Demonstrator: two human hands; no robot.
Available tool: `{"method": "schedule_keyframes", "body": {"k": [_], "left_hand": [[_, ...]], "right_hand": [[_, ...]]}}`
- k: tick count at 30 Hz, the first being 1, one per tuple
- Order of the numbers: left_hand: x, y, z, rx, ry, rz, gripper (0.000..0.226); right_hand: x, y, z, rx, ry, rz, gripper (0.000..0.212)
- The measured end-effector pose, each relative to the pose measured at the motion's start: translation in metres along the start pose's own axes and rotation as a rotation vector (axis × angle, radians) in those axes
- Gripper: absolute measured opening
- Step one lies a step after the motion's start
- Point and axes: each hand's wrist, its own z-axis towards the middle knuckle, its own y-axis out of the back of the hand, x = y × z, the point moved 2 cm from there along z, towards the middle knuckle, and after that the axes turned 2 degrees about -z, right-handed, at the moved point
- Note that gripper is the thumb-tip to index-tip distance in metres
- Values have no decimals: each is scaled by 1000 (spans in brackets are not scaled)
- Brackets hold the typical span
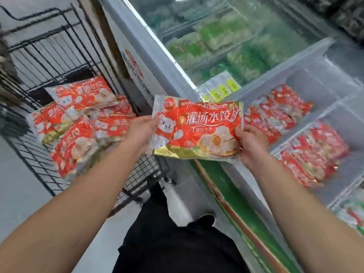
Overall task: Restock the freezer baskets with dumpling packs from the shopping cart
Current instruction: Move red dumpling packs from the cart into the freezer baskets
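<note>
A red and gold dumpling pack (197, 129) is held flat in the air between the cart and the freezer. My left hand (140, 131) grips its left end and my right hand (251, 143) grips its right end. Several more red dumpling packs (82, 123) lie piled in the black wire shopping cart (137, 174) on the left. On the right, the open chest freezer holds white wire baskets (307, 131) with several red dumpling packs (275, 115) in the far one and more (315, 156) in the near one.
The freezer's sloped white rim (157, 62) runs between cart and baskets. Its sliding glass lid (236, 36) covers green frozen packs further back. Yellow-labelled packs (222, 89) lie beside the far basket. My dark trousers and shoe (204, 219) stand at the freezer's green front panel.
</note>
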Motion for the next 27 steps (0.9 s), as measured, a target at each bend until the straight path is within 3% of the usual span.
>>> {"method": "schedule_keyframes", "body": {"k": [4,8,10,17,19,23,27], "left_hand": [[4,-76,-27,128,-58,128,20],[6,-156,-59,233,-118,232,6],[8,-197,-73,320,-117,295,10],[46,-298,-81,504,-123,474,9],[62,-325,-73,540,-88,519,19],[95,-374,-64,605,-1,619,17],[124,-406,-64,640,51,751,17]], "right_hand": [[-3,94,-14,-98,-4,104,15],[-9,173,-29,-211,11,166,14],[-16,210,-32,-274,11,208,14],[-50,284,-30,-514,-71,271,15],[-60,301,-25,-596,-98,254,12],[-83,327,-10,-737,-177,221,8],[-103,343,7,-817,-244,133,19]]}}
